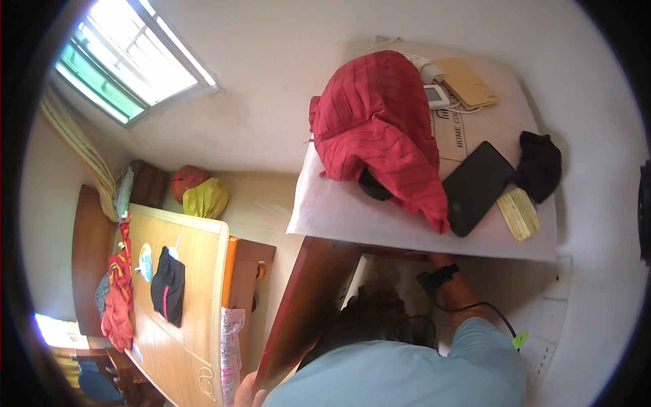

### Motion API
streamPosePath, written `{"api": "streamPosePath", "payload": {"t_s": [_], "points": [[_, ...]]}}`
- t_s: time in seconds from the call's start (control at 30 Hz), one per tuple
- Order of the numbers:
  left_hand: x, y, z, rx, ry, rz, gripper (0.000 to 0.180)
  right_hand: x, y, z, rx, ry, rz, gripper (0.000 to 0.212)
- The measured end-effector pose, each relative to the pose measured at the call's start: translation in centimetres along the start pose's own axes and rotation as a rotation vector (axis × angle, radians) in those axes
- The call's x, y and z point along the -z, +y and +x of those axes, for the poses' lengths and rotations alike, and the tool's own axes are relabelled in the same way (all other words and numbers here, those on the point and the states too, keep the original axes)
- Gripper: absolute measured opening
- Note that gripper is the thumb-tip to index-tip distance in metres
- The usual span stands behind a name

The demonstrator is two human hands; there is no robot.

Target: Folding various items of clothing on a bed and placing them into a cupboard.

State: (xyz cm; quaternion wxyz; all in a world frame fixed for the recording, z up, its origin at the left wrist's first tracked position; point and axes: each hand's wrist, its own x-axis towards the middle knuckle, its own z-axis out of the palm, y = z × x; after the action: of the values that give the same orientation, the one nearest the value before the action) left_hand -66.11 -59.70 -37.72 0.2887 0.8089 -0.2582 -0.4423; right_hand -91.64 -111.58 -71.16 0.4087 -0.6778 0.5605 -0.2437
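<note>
Head view: left hand (247, 393), cropped low, fingers against the outer edge of a red-brown, door-like wooden panel (308, 298); cannot tell whether they clamp. Right hand (443, 260) mostly hidden under the white-draped cabinet top (366, 227), black wristband (441, 277) showing; its grip cannot be told.

Panel stands slanted beneath the drape's left part. Judged stiff, fairly heavy, smooth-faced; best held by the free outer edge, fingers wrapped behind.

On the drape: red striped cloth (380, 122), black slab-like device (478, 190). Farther, at left: light wooden tabletop (196, 271), yellow bag (205, 199); beyond, barred window (135, 61).
</note>
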Motion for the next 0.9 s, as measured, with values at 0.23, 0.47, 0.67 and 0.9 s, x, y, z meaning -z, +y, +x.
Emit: {"api": "streamPosePath", "payload": {"t_s": [0.23,0.47,0.67,0.9], "points": [[1.4,2.6,1.9,-0.211,-0.258,-0.16,0.055,2.0,-9.0,-8.1,0.098,-0.314,0.319,0.037],[3.2,2.8,2.5,-0.348,-0.498,-0.278,0.066,3.2,-14.8,-17.0,-0.026,-0.478,0.082,0.039],[2.9,-0.4,3.3,-0.699,-0.381,-0.215,0.069,5.1,-19.1,-22.4,0.154,-0.549,0.082,0.044],[2.5,-0.3,3.4,-0.869,-0.302,-0.112,0.056,9.1,-21.0,-25.7,0.148,-0.396,0.116,0.044]]}}
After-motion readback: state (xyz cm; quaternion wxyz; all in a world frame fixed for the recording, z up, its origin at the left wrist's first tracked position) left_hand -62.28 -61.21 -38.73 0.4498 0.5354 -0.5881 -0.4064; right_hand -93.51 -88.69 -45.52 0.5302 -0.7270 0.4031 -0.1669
